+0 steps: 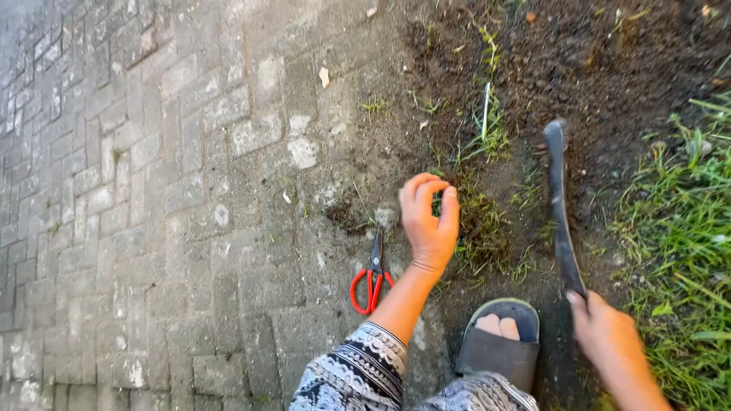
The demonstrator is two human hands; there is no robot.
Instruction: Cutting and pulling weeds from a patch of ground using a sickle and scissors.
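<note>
- The left hand [429,221] sits at the centre of the frame, its forearm rising from the lower middle and leaning a little to the right.
- Its wrist is straight and the palm faces right, toward the weeds [481,228].
- Its fingers [421,185] are curled over, with the thumb [449,209] opposite them, pinching a few green blades at the left edge of the weeds; how much is caught between them I cannot tell, since the hand hides it.
- The right hand [605,327] is at the lower right, its forearm running off the bottom edge.
- It is clenched around the handle end of a sickle [560,205], with one fingertip showing against the dark metal.
- The sickle is long, dark and slightly curved; it runs from the right hand up to right of centre, its tip lying over bare soil [601,68].
- The blade lies just right of the weeds and apart from the left hand.
- The weeds grow in a thin strip between the paving [152,190] on the left and the soil on the right.
- Scissors [371,278] with red handles lie on the paving just left of the left forearm, points toward the top of the frame.
- A foot in a grey sandal [499,346] rests at the bottom centre, between the two arms.
- A patterned sleeve [358,373] covers the left arm at the bottom edge.
- Taller grass [685,251] fills the right edge.
</note>
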